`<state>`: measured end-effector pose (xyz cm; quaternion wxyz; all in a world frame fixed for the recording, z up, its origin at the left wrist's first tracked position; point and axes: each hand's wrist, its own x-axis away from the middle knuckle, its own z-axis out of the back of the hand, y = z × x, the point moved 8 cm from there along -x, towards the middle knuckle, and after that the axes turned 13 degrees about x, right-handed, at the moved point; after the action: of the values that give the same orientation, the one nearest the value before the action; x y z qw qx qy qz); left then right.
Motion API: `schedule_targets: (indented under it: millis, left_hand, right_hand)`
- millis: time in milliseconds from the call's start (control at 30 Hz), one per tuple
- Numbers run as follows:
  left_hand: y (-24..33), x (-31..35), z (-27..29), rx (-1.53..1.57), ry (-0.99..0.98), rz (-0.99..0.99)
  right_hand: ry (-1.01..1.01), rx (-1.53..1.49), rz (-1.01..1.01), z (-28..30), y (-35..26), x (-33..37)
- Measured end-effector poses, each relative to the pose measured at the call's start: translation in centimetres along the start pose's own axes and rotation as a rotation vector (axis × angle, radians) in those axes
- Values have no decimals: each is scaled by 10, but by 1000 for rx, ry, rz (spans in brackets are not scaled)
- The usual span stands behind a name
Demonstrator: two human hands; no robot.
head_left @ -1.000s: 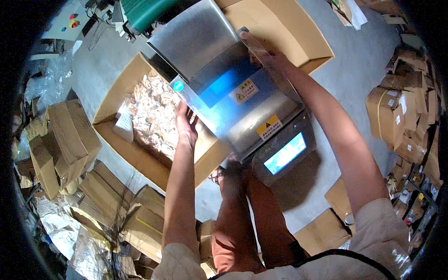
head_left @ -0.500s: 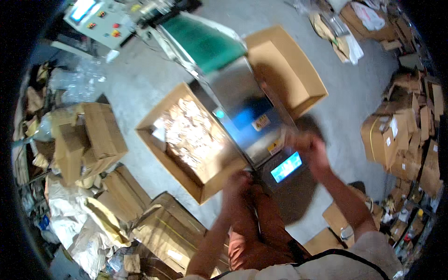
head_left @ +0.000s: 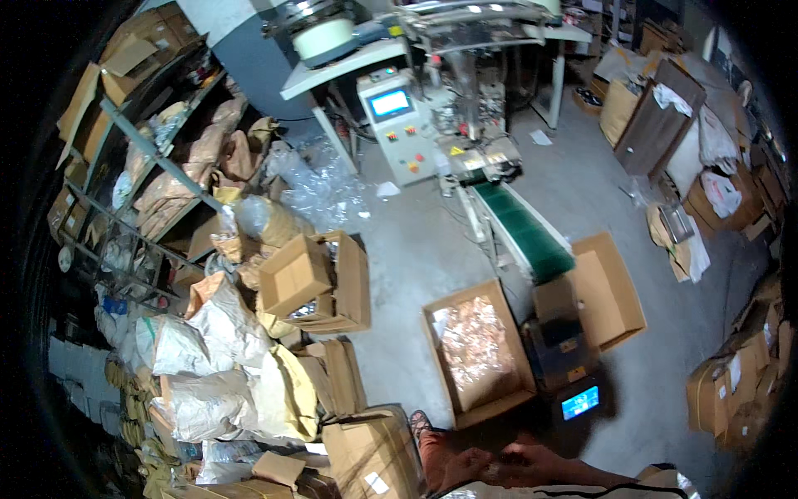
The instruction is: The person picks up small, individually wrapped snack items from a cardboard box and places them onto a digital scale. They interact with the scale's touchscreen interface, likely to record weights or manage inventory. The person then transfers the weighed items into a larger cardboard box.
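Observation:
My left hand (head_left: pixel 467 467) and my right hand (head_left: pixel 532 459) are close together at the lower edge, in front of my body and over my legs. Both are dark and blurred, so their fingers and anything in them cannot be made out. Just beyond them stands an open cardboard box (head_left: pixel 519 397) with many small shiny packets (head_left: pixel 475 341) inside. To its right is a dark box-shaped machine (head_left: pixel 555 337) with a lit blue screen (head_left: pixel 580 402) at its near end. My right forearm comes in from the lower right.
A green conveyor belt (head_left: pixel 524 229) slopes down to the machine. Another open cardboard box (head_left: pixel 615 295) stands right of it. At the back is a control cabinet (head_left: pixel 397 125). Sacks (head_left: pixel 212 403), cartons (head_left: pixel 370 453) and shelving (head_left: pixel 154 150) crowd the left; stacked cartons (head_left: pixel 715 391) line the right.
The view has tilted up, showing more of the room. My right hand has left the machine's screen end and my left hand the box corner; both are now close to my body.

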<state>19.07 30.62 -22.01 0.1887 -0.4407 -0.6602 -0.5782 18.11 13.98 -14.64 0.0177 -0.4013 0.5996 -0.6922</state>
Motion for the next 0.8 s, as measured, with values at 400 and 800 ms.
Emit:
schedule_targets:
  millis: [400,800]
  left_hand:
    - [150,97,274,-177,-36,-586]
    - [277,-94,362,51,-23,-153]
  right_hand:
    - [-358,755,373,-161,-170,-279]
    - [178,1083,656,33,-311,-442]
